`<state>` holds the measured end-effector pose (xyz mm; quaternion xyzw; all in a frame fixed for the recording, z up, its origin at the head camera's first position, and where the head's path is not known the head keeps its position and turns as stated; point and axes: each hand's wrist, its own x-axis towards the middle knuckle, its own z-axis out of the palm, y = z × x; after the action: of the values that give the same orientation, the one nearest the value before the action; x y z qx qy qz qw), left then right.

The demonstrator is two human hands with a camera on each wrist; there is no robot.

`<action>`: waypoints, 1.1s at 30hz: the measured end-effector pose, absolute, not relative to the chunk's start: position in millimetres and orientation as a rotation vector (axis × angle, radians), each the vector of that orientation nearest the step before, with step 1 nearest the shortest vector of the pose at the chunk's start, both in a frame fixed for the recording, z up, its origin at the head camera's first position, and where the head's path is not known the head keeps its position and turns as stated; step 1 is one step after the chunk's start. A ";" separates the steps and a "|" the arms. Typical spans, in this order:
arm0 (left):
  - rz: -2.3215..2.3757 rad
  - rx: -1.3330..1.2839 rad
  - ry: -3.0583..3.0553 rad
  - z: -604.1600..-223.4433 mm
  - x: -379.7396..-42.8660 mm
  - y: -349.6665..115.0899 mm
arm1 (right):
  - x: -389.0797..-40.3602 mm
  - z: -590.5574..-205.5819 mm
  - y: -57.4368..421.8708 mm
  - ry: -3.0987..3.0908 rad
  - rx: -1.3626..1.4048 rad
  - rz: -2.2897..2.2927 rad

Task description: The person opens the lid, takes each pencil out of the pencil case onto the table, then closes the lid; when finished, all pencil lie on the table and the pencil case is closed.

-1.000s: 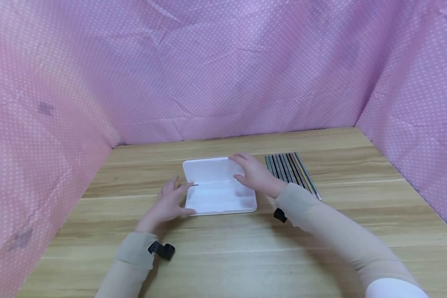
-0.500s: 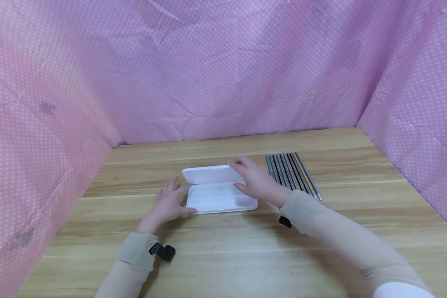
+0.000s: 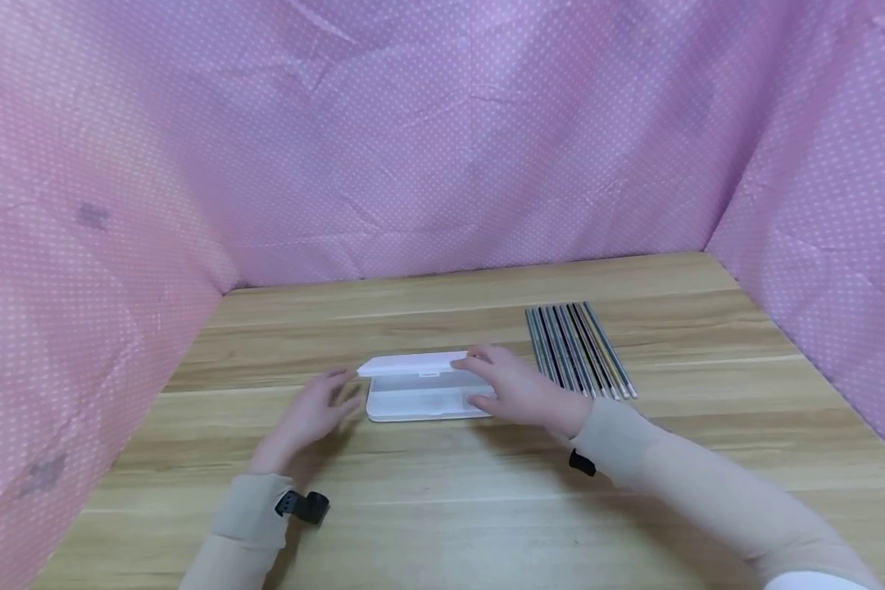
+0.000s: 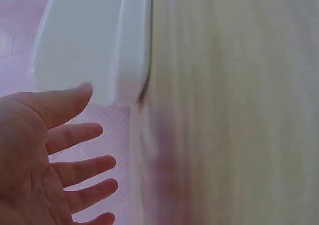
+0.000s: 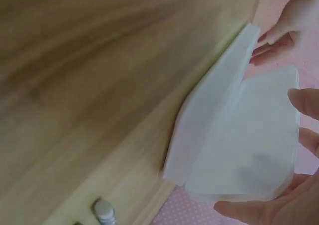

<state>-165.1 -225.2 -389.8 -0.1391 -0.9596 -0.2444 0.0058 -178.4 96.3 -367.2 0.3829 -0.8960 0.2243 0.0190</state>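
Observation:
A white plastic pencil case (image 3: 413,405) lies partly open on the wooden table, its lid (image 3: 406,363) tilted above the base. My right hand (image 3: 519,389) holds the lid near its right end, fingers on the edge. In the right wrist view, the thumb and fingers reach round the lid (image 5: 254,130). Beside the case's left end is my left hand (image 3: 313,414), its fingers spread and holding nothing. The left wrist view shows that thumb close to the case's end (image 4: 84,31); whether it touches is unclear. No pencils are visible inside the base.
Several pencils (image 3: 571,348) lie side by side on the table, right of the case and behind the right wrist. Pink dotted cloth (image 3: 472,147) hangs behind the table (image 3: 450,508) and along both sides.
The right hand has swung the lid forward and down from nearly upright to a low tilt over the base. My left hand has drawn slightly left, off the base's left end.

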 end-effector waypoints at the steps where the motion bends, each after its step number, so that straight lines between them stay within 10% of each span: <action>1: -0.793 -0.418 -2.984 -386.9 -164.2 -226.6 | -177.4 -368.0 97.3 -2.788 1.203 0.692; 33: -0.543 -0.827 -3.309 -381.7 -157.6 -160.7 | -165.6 -379.5 108.2 -2.995 1.430 0.293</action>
<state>-157.6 -160.7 -381.7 -0.2365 -0.9465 -0.1554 -0.1553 -165.6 108.2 -379.5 0.4273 -0.8949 0.0876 -0.0949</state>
